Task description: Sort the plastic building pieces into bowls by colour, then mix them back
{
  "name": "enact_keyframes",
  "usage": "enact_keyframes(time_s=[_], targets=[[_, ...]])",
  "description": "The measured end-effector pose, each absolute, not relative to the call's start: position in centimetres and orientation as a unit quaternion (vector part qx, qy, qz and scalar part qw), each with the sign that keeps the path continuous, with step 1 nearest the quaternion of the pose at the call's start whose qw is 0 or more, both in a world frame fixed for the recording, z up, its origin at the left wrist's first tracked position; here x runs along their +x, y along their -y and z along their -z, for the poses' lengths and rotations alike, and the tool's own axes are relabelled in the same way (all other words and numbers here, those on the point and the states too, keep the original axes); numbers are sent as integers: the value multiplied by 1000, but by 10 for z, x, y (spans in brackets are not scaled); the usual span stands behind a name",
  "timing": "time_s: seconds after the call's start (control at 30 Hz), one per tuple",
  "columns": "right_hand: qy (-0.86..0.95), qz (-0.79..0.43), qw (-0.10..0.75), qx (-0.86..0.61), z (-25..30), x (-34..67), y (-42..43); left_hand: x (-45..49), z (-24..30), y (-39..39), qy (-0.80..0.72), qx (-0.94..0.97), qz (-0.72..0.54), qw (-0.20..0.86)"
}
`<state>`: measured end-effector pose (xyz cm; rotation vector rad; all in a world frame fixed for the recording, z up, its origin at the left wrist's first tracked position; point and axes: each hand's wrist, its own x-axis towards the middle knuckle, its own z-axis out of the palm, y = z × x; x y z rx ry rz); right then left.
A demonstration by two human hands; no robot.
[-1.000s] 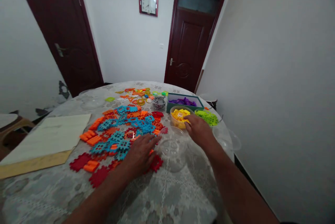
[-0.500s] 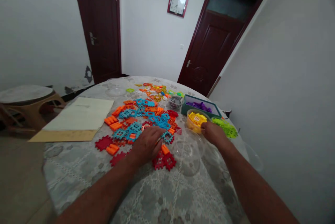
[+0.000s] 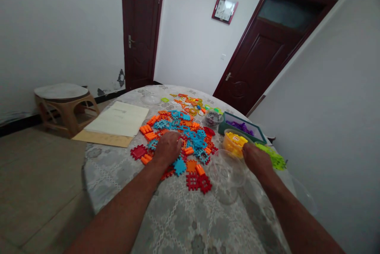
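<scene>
A mixed pile of blue, orange and red plastic building pieces [image 3: 197, 137] spreads over the table. My left hand [image 3: 169, 148] is down on this pile, its fingers curled and their tips hidden; whatever they pinch cannot be made out. Close to it are a blue notched square [image 3: 179, 166] and two red window-shaped pieces [image 3: 204, 183]. My right hand [image 3: 257, 158] is closed at the right rim of a clear plastic bowl [image 3: 233, 149] heaped with yellow building pieces [image 3: 236, 139]. Lime green pieces [image 3: 273, 156] lie just beyond that hand.
A green box [image 3: 261, 137] of purple pieces stands behind the bowl, beside a small tub [image 3: 213, 118] of grey pieces. A clear lid [image 3: 227, 171] lies in front. Pale paper [image 3: 118, 118] rests at the table's left edge, near a stool [image 3: 63, 105].
The view has turned left. My left hand has shifted left and farther into the pile, and pieces near it have moved. My right hand stays at the bowl.
</scene>
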<state>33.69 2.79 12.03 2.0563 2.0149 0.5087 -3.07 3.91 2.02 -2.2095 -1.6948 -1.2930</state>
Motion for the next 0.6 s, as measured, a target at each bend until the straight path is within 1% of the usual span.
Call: enact_keyframes(time_s=[0.1, 0.2, 0.3, 0.37, 0.43, 0.47, 0.53, 0.6], targets=[[-678, -205, 97, 699, -135, 330, -22, -38, -25, -43, 568, -679, 465, 9], [-680, -243, 66, 688, -157, 317, -15, -49, -35, -46, 584, -614, 527, -61], [-690, -261, 2, 675, -182, 295, -9, -61, -44, -49, 593, -524, 592, -148], [-710, -247, -63, 657, -195, 273, -6, -68, -45, -52, 578, -472, 636, -197], [-743, -188, -147, 625, -203, 246, -6, -73, -41, -58, 545, -432, 678, -239], [-758, -137, -193, 608, -204, 231, -7, -75, -38, -61, 525, -417, 695, -259], [-765, 7, -279, 581, -197, 198, -12, -79, -31, -67, 491, -389, 721, -295], [-719, 203, -351, 564, -182, 166, -20, -81, -26, -71, 475, -362, 734, -323]])
